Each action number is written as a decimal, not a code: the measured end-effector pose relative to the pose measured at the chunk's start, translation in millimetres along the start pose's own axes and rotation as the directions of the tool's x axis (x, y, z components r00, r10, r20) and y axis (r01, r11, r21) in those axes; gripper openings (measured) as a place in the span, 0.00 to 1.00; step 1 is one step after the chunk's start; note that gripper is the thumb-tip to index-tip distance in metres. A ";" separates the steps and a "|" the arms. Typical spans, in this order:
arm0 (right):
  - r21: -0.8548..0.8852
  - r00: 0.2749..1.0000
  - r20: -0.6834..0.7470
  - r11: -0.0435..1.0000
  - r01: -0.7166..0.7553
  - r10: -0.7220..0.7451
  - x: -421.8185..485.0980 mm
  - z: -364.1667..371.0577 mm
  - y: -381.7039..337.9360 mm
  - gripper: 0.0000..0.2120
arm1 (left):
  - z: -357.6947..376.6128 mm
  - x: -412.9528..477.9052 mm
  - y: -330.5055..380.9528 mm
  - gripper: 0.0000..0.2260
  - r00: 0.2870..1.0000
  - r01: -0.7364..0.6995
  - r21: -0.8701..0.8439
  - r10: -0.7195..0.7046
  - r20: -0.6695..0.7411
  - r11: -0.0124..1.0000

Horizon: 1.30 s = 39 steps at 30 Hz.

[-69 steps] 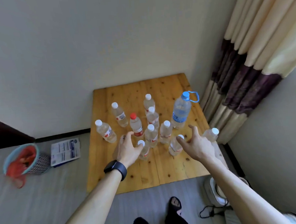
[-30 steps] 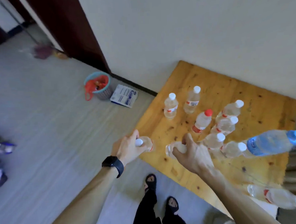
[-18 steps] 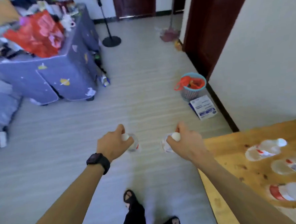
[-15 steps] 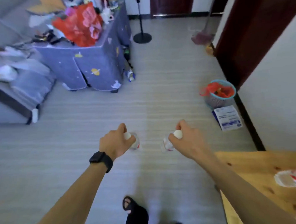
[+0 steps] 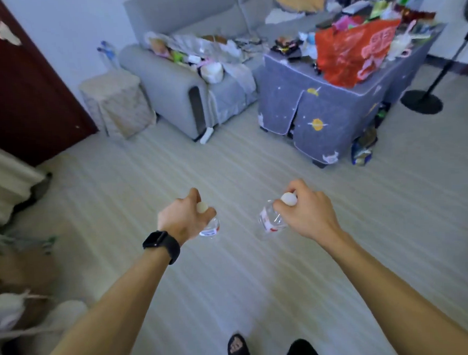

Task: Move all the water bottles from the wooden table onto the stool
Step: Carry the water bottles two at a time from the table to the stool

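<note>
Left hand (image 5: 185, 220): fingers curled round the neck of the left bottle (image 5: 211, 229); white cap shows above the thumb.
Left bottle: clear, hangs below the hand, above the floor (image 5: 226, 156), touching nothing else.
Right hand (image 5: 308, 217): fingers wrapped round the neck of the right bottle (image 5: 269, 223), white cap at the fingertips.
Right bottle: clear with a red-and-white label, tilted inward toward the left hand; the two bottles are apart.
Watch (image 5: 162, 245): black, on the left wrist.
Stool (image 5: 117, 102): cream cloth cover, well ahead and left of the left hand, just beside the sofa (image 5: 168, 91).
Blue-draped surface (image 5: 318, 105): well ahead of the right hand, carrying a red bag (image 5: 351, 49) and clutter.
Sandal (image 5: 237, 348): below and between both hands.
</note>
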State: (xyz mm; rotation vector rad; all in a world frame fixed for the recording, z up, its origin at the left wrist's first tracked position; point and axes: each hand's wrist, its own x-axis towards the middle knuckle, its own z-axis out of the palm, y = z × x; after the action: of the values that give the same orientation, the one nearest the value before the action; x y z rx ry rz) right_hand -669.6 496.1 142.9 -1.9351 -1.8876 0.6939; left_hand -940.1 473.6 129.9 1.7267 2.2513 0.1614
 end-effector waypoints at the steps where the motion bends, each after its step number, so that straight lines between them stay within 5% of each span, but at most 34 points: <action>1: -0.007 1.000 0.011 1.000 0.029 -0.029 19.4 5.3 -11.8 0.16 | -5.7 9.9 -8.7 0.18 0.999 0.035 0.001 -0.035 -0.015 0.999; 11: -0.028 0.942 0.143 0.950 0.311 -0.304 217.2 43.2 -110.0 0.15 | -47.3 139.2 -47.0 0.13 0.948 0.282 -0.108 -0.295 -0.123 0.953; 19: 0.001 0.901 0.183 0.917 0.400 -0.393 356.6 52.4 -172.3 0.15 | -83.9 241.5 -57.3 0.12 0.857 0.438 -0.279 -0.491 -0.157 0.854; 39: 0.044 0.907 0.117 0.914 0.403 -0.406 676.9 159.2 -405.6 0.15 | -208.5 618.6 -194.5 0.13 0.855 0.429 -0.251 -0.480 -0.197 0.868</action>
State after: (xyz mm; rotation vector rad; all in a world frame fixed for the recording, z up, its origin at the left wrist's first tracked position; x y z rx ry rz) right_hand -1098.7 1176.5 172.3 -1.4416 -2.2532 0.7072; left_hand -1327.2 1032.5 172.7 1.0767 2.6545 0.5060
